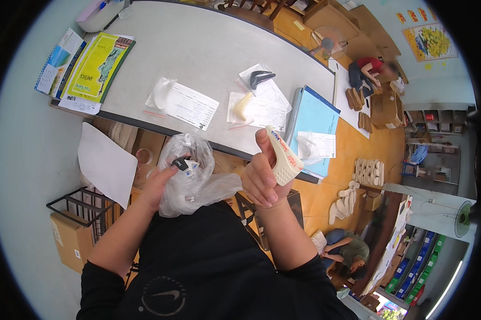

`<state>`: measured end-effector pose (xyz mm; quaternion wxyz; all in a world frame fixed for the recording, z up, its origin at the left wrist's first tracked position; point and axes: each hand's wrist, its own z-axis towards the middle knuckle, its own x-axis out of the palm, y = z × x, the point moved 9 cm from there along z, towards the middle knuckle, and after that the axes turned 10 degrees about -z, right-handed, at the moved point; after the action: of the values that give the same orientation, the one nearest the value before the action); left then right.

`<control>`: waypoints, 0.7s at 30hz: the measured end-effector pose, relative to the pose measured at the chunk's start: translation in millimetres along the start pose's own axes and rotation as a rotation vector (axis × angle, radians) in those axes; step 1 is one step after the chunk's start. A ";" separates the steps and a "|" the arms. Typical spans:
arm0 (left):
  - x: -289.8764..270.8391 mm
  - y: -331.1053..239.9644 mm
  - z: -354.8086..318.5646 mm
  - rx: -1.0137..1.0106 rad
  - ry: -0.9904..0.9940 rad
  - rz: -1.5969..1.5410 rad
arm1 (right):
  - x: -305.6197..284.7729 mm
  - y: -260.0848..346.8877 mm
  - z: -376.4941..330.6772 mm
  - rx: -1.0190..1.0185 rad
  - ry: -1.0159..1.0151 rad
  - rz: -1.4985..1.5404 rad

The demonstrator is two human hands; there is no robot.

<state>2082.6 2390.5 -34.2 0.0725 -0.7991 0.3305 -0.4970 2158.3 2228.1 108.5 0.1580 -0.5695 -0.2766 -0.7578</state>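
Observation:
My right hand is raised near the table's front edge, fingers closed round a cream shoe heel. Handwriting in red and blue runs along the heel, and its wide end has a dotted texture. My left hand grips a clear plastic bag in front of my body. Small black and white pieces show at the bag by my left thumb; I cannot tell what they are. Beyond my hands, a black shoe heel and a pale yellow one lie on printed slips.
On the grey table are a white piece in clear wrapping, a blue folder and a yellow-green booklet. A black metal rack stands at left. Two people work on the floor at right, near shoe soles and a fan.

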 end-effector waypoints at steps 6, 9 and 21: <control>-0.3 -0.1 0.4 -0.009 0.013 0.015 | 14.8 -0.3 5.0 0.014 0.111 0.038; 0.0 0.6 0.5 -0.004 0.026 -0.001 | 16.5 2.6 5.9 0.020 0.120 0.041; 1.7 0.0 -0.2 -0.015 0.015 0.025 | 11.0 10.7 -0.8 -0.009 0.105 -0.027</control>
<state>2082.9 2389.5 -32.9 0.0705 -0.7916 0.3448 -0.4996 2160.3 2220.0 121.3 0.1594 -0.5260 -0.2721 -0.7899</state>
